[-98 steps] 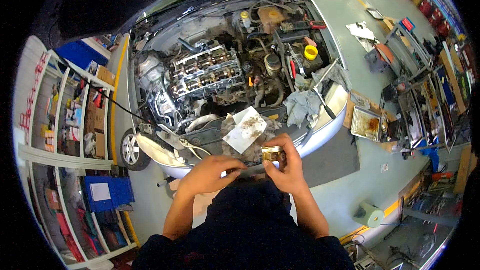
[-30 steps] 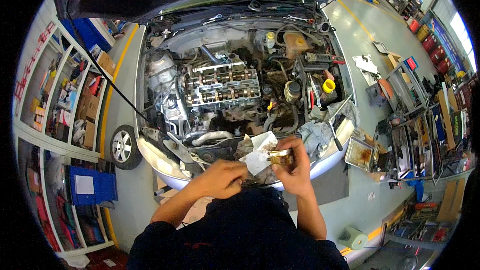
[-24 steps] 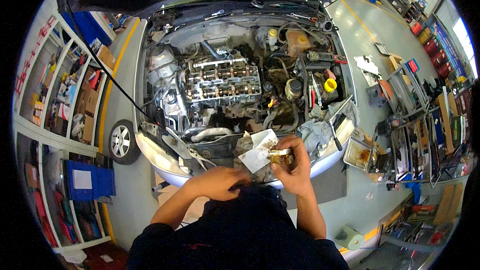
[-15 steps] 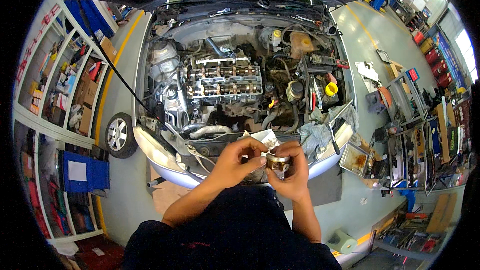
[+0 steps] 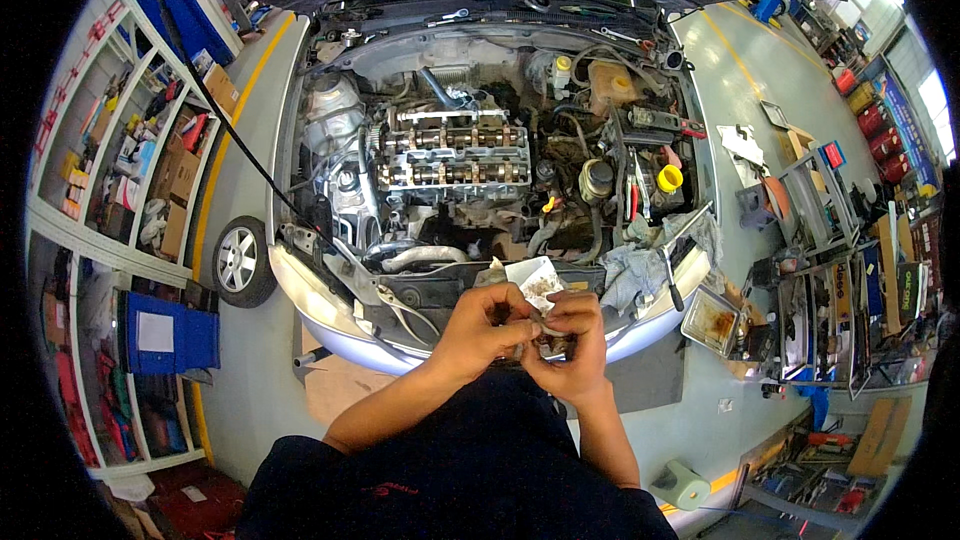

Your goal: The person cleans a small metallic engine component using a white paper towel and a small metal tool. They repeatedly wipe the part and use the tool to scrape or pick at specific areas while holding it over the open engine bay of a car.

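Observation:
In front of my chest, over the car's front edge, I hold a short round metal part that looks like a piston (image 5: 556,346). My right hand (image 5: 577,360) is closed around its right side, thumb low and fingers over the top. My left hand (image 5: 487,328) is closed too, its thumb and fingertips pinched at the upper left rim. Fingers cover most of the piston. Whether the left fingertips also hold something small, I cannot tell. Just beyond my hands lies a white paper or packet (image 5: 536,282) with dark smudges.
Beyond lies the engine bay, with exposed camshafts (image 5: 455,155) on the engine. A grey rag (image 5: 632,275) and a black-handled tool (image 5: 671,280) rest at the right front. An oily tray (image 5: 712,320) stands right of the car, a wheel (image 5: 241,262) left. Shelves (image 5: 120,265) line the left.
My fingers have closed further over the piston, and it has turned so that its shiny rim shows less. Both hands stay together at nearly the same place.

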A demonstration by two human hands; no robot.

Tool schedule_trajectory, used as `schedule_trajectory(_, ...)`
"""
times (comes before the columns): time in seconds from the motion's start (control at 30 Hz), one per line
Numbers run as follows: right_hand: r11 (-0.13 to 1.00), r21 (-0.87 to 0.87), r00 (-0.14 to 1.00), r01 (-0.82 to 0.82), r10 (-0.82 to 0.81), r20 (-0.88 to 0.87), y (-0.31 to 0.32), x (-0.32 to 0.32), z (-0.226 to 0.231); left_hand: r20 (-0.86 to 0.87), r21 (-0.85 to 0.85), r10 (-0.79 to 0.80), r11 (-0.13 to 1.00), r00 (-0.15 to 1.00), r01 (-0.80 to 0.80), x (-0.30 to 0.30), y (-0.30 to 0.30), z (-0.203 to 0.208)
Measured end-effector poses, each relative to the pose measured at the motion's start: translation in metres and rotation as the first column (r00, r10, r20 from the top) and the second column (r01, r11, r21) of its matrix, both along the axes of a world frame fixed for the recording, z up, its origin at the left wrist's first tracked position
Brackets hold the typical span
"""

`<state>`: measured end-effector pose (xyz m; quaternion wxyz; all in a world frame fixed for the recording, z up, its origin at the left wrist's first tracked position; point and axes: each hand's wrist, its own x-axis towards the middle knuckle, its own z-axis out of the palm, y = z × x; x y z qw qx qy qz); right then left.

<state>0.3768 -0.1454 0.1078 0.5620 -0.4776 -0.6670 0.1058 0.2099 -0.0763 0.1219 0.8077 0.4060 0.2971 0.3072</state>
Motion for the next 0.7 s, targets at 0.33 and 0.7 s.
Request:
schedule_trajectory(0.33,1.000,0.003,1.000,-0.013,0.013,0.022,0.004,-0.005,-0.002,0.008,0.001,0.048,0.999,0.999,-0.048,-0.004,0.004,-0.006)
schedule_trajectory(0.7,0.990,-0.140,0.997,-0.009,-0.003,-0.081,0.004,-0.009,-0.012,-0.183,0.177,0.135,0.979,0.974,-0.102,-0.004,0.012,-0.008)
